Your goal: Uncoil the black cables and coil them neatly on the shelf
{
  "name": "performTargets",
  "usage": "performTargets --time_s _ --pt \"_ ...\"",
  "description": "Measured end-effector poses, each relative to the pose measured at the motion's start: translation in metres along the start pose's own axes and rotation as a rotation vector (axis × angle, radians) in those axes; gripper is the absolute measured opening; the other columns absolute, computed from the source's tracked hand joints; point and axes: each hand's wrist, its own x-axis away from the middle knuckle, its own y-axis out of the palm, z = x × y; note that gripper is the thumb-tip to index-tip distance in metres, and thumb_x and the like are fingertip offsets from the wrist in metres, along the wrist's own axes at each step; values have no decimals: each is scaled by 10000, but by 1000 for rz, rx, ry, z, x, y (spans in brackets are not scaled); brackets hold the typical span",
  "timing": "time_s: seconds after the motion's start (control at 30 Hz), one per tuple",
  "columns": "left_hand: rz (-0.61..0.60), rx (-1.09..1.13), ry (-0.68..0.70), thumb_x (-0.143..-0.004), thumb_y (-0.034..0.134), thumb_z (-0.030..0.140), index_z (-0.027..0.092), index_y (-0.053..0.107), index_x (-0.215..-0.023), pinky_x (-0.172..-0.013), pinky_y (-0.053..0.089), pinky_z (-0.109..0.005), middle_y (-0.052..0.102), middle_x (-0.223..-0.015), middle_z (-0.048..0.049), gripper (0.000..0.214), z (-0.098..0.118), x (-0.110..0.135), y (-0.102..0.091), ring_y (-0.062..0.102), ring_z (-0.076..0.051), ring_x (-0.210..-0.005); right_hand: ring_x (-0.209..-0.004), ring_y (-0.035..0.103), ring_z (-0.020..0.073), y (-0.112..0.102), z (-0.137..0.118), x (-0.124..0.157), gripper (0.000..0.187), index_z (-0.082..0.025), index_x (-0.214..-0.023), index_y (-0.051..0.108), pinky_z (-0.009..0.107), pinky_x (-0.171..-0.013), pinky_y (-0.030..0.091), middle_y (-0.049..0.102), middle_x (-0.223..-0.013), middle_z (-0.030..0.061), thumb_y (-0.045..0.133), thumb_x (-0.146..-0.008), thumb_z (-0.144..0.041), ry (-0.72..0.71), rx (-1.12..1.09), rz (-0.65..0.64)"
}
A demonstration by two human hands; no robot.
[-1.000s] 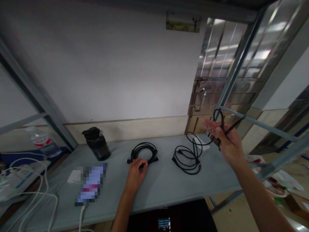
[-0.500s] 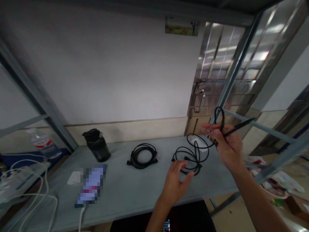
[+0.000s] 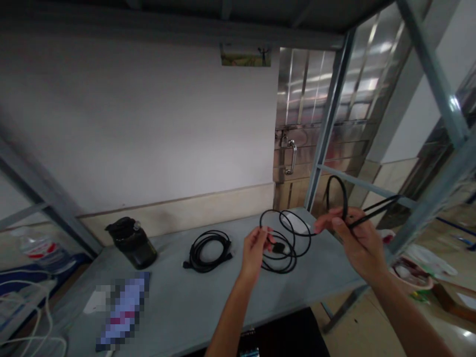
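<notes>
The black cable [image 3: 286,248] hangs partly off the tabletop [image 3: 178,302] and partly in the air, its lower loops lying in a loose tangle near the far right end of the surface. The right hand [image 3: 359,243] is raised above the tabletop's edge, its fingers closed on the cable, with a stiff black end sticking out past the thumb and a narrow loop standing up behind the knuckles. The fingers hide exactly how the strands cross inside that grip. The left hand [image 3: 255,253] is lower and nearer the middle, pinching a strand of the same cable, and its fingertips cover the point of contact. Just beside it lies a black plug [image 3: 278,247], whose shape is hard to make out among the overlapping loops. Further left on the tabletop sits a second black cable [image 3: 206,252], neatly coiled, then a dark lidded bottle [image 3: 132,243]. Nearer the front lies a pixelated, unreadable flat object [image 3: 124,310] beside a white card [image 3: 97,301]. A dark object [image 3: 282,339] is cut off by the bottom of the view.
</notes>
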Motion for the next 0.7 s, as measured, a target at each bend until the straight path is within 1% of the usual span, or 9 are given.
performTargets --time_s 0.07,0.13,0.23,0.3,0.4,0.43,0.5,0.6,0.7 --pt "139 176 13 -861 941 620 164 800 -1031 -622 470 -247 680 -800 6 506 13 -10 -15 544 -97 -632 -807 805 253 -8 -1 0 192 -330 -1240 652 444 -818 671 835 -1017 25 707 -1133 -480 -17 -17 32" --pt "224 265 37 -817 988 565 167 788 -1022 -640 490 -236 657 -796 24 491 24 -19 -29 524 -84 -634 -750 792 241 -15 -3 1 188 -320 -1221 665 424 -766 663 832 -989 25 717 -1127 -475 -35 -7 71" --pt "248 262 51 -807 999 544 162 803 -1057 -644 486 -221 611 -770 46 497 36 -27 -43 476 -73 -626 -698 762 221 -20 -6 4 181 -314 -1231 686 396 -715 650 813 -938 16 703 -1136 -467 -40 9 67" --pt "237 216 38 -805 998 567 151 829 -1112 -589 424 -208 531 -717 71 544 44 -29 -44 406 -72 -599 -669 733 210 -21 -9 7 190 -318 -1262 695 383 -682 637 795 -908 10 690 -1142 -466 -32 4 35" --pt "152 91 -8 -827 964 637 135 853 -1192 -537 318 -213 382 -662 96 631 56 -31 -36 319 -82 -581 -623 687 191 -19 -13 12 203 -304 -1266 718 354 -619 609 773 -868 10 688 -1144 -463 -16 4 -13" --pt "108 49 -31 -838 950 654 127 855 -1207 -538 307 -216 360 -663 96 650 60 -31 -32 318 -85 -586 -611 676 183 -18 -15 14 202 -296 -1263 725 341 -601 598 768 -856 10 686 -1145 -455 -13 -2 -33" --pt "2 -15 -81 -844 934 675 113 851 -1218 -550 319 -218 374 -685 88 681 67 -34 -20 339 -83 -594 -587 653 167 -15 -18 16 198 -281 -1263 730 315 -562 573 756 -831 9 678 -1151 -436 -11 -33 -77" --pt "-164 -80 -132 -823 928 695 123 826 -1223 -613 420 -230 529 -767 44 706 71 -42 1 435 -81 -616 -573 634 160 -8 -23 17 218 -259 -1276 731 298 -535 553 747 -807 14 661 -1161 -431 16 -74 -162" --pt "-285 -156 -128 -855 872 708 157 791 -1240 -732 534 -285 729 -956 -59 677 65 -53 25 614 -126 -715 -576 638 164 1 -28 17 257 -243 -1287 739 300 -538 554 741 -800 23 647 -1165 -450 42 -79 -260"
